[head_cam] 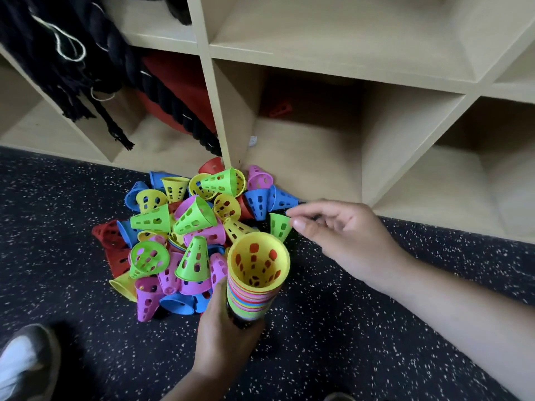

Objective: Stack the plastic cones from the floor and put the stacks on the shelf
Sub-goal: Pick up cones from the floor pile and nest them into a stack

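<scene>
The stack of cones point(249, 299) in my left hand point(225, 340) is topped by a yellow one with red showing through its holes, above thin rim stripes of pink, green, yellow, blue and orange. The pile of cones point(191, 217) mixes lime green, yellow, blue, pink and red, all pierced with rows of holes. The floor point(376, 328) is black speckled with pale flecks, the shelf point(318, 157) pale beige wood, and the ropes point(95, 62) black with a white thread.
</scene>
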Motion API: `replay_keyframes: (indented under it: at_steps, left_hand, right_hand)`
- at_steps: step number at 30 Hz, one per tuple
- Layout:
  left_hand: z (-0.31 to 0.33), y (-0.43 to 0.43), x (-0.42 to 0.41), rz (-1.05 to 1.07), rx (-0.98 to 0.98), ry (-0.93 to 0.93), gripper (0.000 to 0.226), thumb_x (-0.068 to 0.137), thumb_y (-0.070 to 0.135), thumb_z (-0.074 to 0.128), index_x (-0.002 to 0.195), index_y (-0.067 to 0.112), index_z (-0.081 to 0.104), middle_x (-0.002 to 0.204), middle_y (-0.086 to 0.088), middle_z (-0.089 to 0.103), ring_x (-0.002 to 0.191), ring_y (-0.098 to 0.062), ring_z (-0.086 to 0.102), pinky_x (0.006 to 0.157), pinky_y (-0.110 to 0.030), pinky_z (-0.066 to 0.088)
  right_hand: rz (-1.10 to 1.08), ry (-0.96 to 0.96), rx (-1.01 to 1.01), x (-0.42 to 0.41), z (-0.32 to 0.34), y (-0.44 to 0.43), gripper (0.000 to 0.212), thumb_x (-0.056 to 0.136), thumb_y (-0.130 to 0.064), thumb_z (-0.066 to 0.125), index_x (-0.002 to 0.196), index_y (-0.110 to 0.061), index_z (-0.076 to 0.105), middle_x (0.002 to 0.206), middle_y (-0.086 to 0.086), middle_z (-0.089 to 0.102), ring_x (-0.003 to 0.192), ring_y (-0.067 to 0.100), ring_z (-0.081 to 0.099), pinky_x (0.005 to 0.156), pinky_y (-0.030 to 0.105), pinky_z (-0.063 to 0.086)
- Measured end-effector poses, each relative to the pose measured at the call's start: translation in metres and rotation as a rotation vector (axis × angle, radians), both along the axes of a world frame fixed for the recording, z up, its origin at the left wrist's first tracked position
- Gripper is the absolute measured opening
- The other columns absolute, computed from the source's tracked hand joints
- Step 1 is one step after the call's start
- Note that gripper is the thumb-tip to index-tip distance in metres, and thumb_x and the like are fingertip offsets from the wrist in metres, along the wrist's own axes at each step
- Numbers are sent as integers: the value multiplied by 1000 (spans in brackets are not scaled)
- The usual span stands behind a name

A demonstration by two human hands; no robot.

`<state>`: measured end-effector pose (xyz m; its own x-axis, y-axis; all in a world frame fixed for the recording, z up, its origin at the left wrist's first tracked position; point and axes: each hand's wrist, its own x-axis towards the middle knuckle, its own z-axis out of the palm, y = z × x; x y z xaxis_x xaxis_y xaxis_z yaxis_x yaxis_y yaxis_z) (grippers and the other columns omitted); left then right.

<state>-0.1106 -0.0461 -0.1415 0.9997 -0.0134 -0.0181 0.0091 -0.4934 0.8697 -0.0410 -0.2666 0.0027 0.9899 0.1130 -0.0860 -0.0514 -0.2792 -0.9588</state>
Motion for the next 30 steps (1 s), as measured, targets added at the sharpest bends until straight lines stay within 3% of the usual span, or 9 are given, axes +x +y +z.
replay_keyframes:
  at_steps: [3,6,10,12,14,17,22,27,30]
  left_hand:
    - [-5,4,3,11,-25,4,79,62,24,90,121,53,47,103,21,70,94,3,67,74,-10,49]
    - [-8,6,5,14,-43,14,78,62,23,91,127,40,51,107,21,70,97,3,67,77,-14,52]
    - [-9,6,4,4,-81,25,74,62,24,92,126,29,56,107,23,69,96,4,68,76,-15,53]
    - [-8,6,3,2,-102,30,75,61,28,92,127,29,56,107,22,70,97,2,69,76,-13,53]
    - [-6,6,4,3,-105,25,74,60,36,90,125,32,55,108,25,69,98,4,68,76,-9,50]
    - [-6,7,4,6,-96,28,76,62,27,93,126,34,53,109,25,69,98,4,68,77,-9,51]
    - [-9,7,4,2,-92,35,80,62,27,93,132,26,52,113,25,68,102,3,67,82,-11,51]
    - [-6,3,-1,4,-68,21,75,64,32,90,126,43,50,110,25,68,100,2,68,81,-23,56]
    - [-3,3,-4,-12,-60,23,77,64,35,88,130,43,49,114,21,68,104,-1,67,83,-30,58]
  right_hand:
    - [123,-19,11,6,-10,9,18,87,-30,74,102,-22,78,89,0,74,75,31,55,71,36,48]
    - [-90,102,-17,31,-31,10,12,90,-23,70,100,-25,77,69,-17,67,58,10,46,56,17,39]
    - [-142,383,-363,74,-93,-2,42,90,-29,66,132,-29,59,87,-4,74,52,7,49,54,21,38]
    - [-127,525,-326,85,-119,-5,55,93,-28,64,144,-29,45,86,0,76,55,14,49,47,25,40]
    - [-125,578,-343,88,-130,-6,48,94,-25,64,140,-24,49,88,3,76,58,16,50,43,25,42]
    - [-163,542,-387,85,-138,-7,22,93,-21,66,114,-14,67,86,3,76,59,17,54,48,27,48]
    - [-220,381,-296,60,-103,-19,5,91,-21,68,91,-17,71,88,7,76,56,12,53,52,28,47]
    - [-319,85,-6,14,-7,-16,8,90,-17,68,97,-12,71,82,5,74,52,9,50,44,23,44]
    - [-255,-88,125,-18,47,-7,14,81,-29,71,90,-19,73,78,5,72,54,11,51,46,25,43]
